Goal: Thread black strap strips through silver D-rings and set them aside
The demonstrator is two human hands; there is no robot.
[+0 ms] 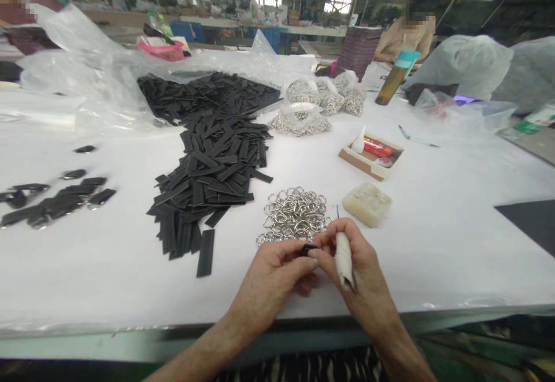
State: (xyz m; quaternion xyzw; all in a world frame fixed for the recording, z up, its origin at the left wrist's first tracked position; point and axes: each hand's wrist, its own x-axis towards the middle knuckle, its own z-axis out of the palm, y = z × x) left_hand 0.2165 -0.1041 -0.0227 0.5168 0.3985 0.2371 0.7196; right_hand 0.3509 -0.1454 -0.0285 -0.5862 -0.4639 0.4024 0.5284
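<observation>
My left hand (pixel 275 271) is closed, pinching a small black strip piece (pixel 308 249) between thumb and fingers near the table's front edge. My right hand (pixel 355 260) is closed round a white paper-wrapped tool (pixel 343 255) with a thin dark tip pointing up, and its fingertips also touch the black piece. Just beyond both hands lies a heap of metal D-rings (pixel 293 214). A big pile of black strips (pixel 212 168) spreads to the left of the rings.
A pale waxy block (pixel 367 203) and a small tray with glue tubes (pixel 371 154) lie to the right. Bags of rings (pixel 318 104) sit further back. Finished black pieces (pixel 52 200) lie at left. A person sits at the far right end. Clear plastic sheeting (pixel 73 70) covers the back left.
</observation>
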